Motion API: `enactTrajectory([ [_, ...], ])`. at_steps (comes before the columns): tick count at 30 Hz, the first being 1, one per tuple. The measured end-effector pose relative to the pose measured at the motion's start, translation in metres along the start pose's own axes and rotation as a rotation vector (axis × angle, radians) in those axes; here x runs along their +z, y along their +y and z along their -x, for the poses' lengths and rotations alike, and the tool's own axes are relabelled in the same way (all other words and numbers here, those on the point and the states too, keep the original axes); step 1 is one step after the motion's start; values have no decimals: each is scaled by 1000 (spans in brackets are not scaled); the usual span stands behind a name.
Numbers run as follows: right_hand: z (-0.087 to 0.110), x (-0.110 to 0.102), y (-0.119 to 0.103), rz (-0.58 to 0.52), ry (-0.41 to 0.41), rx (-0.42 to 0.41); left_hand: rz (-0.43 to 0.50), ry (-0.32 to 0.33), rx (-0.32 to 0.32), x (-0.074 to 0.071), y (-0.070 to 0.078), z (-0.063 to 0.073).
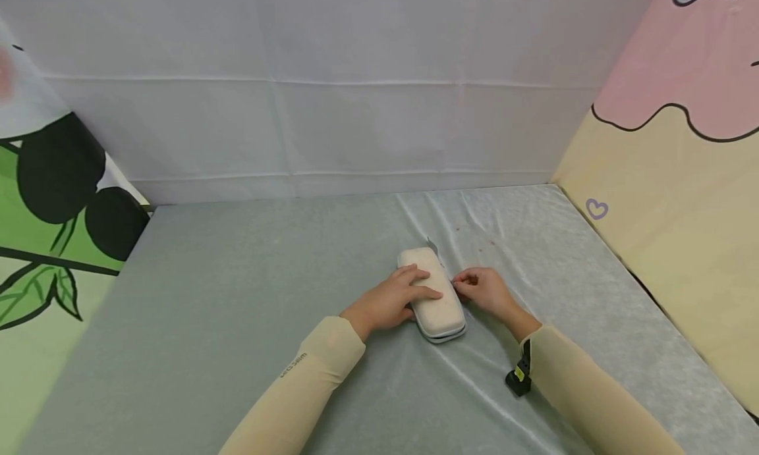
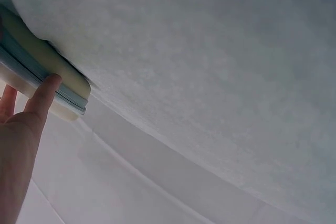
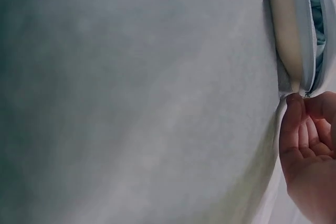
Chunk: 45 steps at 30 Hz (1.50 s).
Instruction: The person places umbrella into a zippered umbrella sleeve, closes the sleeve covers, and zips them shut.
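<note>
A cream, long zip-up case (image 1: pixel 434 297) with rounded corners lies on the grey cloth. My left hand (image 1: pixel 388 300) holds it from the left, with digits spread over its top; in the left wrist view, a finger (image 2: pixel 48 90) lies against the zip band along its side. At the case's right edge, my right hand (image 1: pixel 486 294) pinches the zip pull between thumb and fingertips. The right wrist view shows the zip (image 3: pixel 307 94) parted along one stretch, with teal lining (image 3: pixel 317 40) inside. What else the case contains is hidden.
A small grey strap (image 1: pixel 432 245) sticks out at the far end of the case. The grey cloth (image 1: pixel 237 297) has wrinkles running past the case. Behind stands a white creased sheet (image 1: pixel 356 126); printed panels flank both sides. A black device (image 1: pixel 519 379) sits at the right wrist.
</note>
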State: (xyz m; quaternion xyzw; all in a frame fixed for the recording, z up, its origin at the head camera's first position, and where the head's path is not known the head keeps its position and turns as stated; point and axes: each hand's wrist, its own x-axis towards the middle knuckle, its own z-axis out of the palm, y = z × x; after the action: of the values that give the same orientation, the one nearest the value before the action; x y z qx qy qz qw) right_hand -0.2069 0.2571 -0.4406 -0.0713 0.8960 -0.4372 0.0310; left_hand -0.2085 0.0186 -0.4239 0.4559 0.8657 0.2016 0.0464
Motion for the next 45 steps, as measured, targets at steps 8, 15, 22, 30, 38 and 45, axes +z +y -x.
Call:
enactTrajectory([
  [8,3,2,3,18,7,-17,-5,-10,-1,0,1,1],
  [15,6,1,1,12,2,-19,-6,15,22,0,1,2],
  [22,9,0,0,14,-3,-20,-1,-6,3,1,0,0],
  [30,11,-1,0,13,-4,-22,-19,-13,-6,1,0,-1],
  [38,13,-1,-1,-7,-6,-22,-12,-13,-9,0,1,-1],
  [45,15,-2,-1,-17,-6,-2,-13,-13,2,-2,2,0],
])
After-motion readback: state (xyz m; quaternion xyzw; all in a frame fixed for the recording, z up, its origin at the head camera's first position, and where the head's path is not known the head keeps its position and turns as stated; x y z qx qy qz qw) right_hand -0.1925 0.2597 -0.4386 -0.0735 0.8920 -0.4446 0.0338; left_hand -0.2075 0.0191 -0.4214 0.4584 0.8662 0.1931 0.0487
